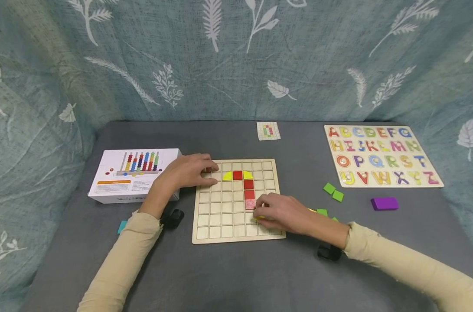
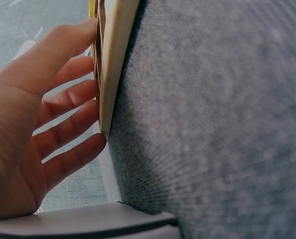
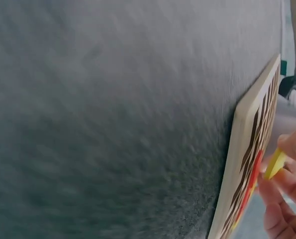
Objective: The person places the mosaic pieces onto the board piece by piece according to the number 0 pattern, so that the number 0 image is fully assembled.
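Note:
A wooden grid board lies flat on the table. On it, a red tile sits between two rounded yellow tiles. Below the right one runs a column of two red tiles and a pinkish tile. My right hand pinches a yellow tile between thumb and fingers, over the board's lower right part just under the pinkish tile. At the board's upper left corner, the fingertips of my left hand touch the edge, fingers spread and loosely extended, as the left wrist view also shows.
Left of the board stands a white box with an abacus picture. A small pattern card lies behind the board. To the right are green tiles, a purple block and an alphabet board. A blue piece lies by the left sleeve.

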Demonstrator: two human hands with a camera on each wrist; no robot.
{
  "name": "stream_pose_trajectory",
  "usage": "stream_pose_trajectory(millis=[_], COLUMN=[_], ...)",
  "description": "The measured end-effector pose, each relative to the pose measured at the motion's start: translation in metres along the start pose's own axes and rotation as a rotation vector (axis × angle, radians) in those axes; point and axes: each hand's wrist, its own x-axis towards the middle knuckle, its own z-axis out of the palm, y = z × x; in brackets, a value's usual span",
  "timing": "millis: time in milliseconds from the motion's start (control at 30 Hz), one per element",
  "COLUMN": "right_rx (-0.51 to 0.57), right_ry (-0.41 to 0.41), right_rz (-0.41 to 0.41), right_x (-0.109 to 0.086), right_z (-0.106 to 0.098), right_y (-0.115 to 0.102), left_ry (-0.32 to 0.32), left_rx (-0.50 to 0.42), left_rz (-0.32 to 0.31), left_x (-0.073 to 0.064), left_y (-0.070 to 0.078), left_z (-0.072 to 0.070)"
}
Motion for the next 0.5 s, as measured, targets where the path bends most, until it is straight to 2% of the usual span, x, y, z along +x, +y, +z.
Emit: stream_pose_trajectory(millis=[267,500], right_rx=[0.031,0.079], right_ry=[0.038,-0.055], right_rz=[0.020,0.074], right_x=[0.020,0.026], right_z=[0.008,0.006], right_y=[0.012,0.012], left_ry=[-0.008,-0.005], left_rx=[0.004,-0.002], left_rz=[0.001,0.007], left_x=[0.002,0.001], left_y=[0.000,0.000], left_z=[0.000,-0.001])
